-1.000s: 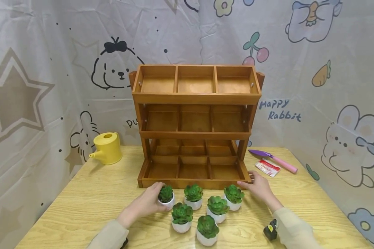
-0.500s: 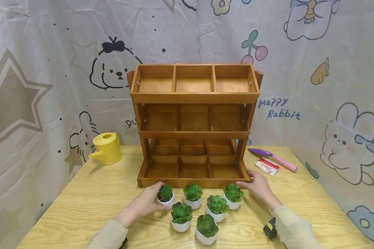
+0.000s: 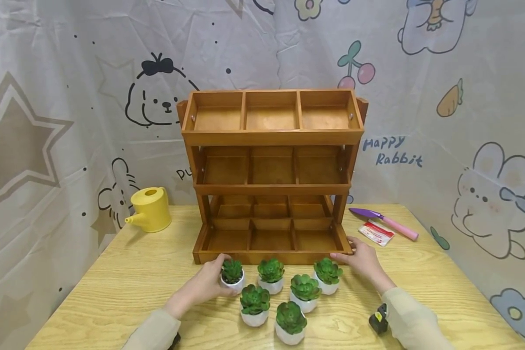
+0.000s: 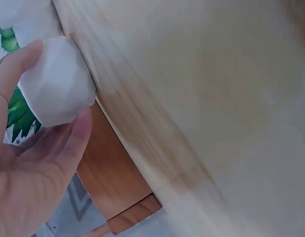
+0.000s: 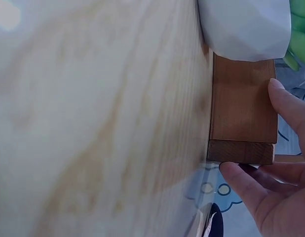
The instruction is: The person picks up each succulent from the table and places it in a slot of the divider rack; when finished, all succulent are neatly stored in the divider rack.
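My left hand [image 3: 202, 282] holds a small potted succulent [image 3: 232, 272] with spiky leaves, thumb and fingers around its white faceted pot [image 4: 58, 81]. The pot stands on the table, seen from low down in the left wrist view. With my right hand [image 3: 364, 261] I grip the front right corner of a brown wooden tiered shelf [image 3: 271, 257]. In the right wrist view the thumb [image 5: 285, 98] lies at its upper front edge and other fingers touch the end face. The shelf's divided compartments hold nothing.
Several more potted succulents [image 3: 290, 318] stand on the wooden table [image 3: 113, 301] between my hands. A yellow watering can [image 3: 150, 210] is at the back left. A purple trowel with a pink handle [image 3: 400, 228] and a red-and-white packet [image 3: 376, 233] lie right of the shelf.
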Demonstrator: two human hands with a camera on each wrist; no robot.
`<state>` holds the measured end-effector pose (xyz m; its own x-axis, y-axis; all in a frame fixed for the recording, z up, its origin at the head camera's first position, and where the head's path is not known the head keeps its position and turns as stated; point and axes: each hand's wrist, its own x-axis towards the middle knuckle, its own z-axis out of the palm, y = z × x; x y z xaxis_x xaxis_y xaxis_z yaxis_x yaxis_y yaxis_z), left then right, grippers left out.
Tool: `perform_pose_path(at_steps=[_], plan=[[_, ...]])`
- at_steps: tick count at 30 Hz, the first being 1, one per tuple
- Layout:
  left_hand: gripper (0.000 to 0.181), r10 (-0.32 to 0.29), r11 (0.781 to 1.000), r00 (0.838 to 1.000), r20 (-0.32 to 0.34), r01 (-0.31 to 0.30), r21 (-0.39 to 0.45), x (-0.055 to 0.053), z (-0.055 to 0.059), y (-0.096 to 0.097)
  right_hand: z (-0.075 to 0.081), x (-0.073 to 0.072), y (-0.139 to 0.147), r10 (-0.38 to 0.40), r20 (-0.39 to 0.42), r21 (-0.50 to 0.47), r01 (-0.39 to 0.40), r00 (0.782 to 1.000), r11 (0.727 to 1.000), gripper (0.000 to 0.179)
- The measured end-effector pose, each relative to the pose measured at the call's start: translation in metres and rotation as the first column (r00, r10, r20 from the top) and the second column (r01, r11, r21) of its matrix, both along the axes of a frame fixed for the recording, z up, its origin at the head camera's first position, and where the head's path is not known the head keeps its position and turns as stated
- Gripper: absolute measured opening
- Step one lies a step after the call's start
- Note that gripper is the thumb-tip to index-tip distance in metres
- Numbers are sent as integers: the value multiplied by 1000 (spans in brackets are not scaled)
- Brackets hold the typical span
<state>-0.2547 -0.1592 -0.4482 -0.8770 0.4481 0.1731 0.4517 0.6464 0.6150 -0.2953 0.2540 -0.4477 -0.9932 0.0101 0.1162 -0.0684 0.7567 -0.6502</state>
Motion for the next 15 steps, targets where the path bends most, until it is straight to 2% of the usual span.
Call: perform_pose_path(at_steps=[5,8,12,15], plan=[[63,22,998,998,57,-25,51,-1,-1,0,1,1,0,1,5,-10,-1,1000,1000,89],[59,33,998,997,63,-37,55,-1,-2,0,1,1,2,-3,13,-19,3,1000,1000,90],[62,56,997,997,49,-58,47,0,-2,0,1,-1,3,-9,27,-44,10,1000,999,89],[63,83,996,997,11,-83,44,0,-1,-1,1,-2,2,-13,29,-61,14,999,998,86]])
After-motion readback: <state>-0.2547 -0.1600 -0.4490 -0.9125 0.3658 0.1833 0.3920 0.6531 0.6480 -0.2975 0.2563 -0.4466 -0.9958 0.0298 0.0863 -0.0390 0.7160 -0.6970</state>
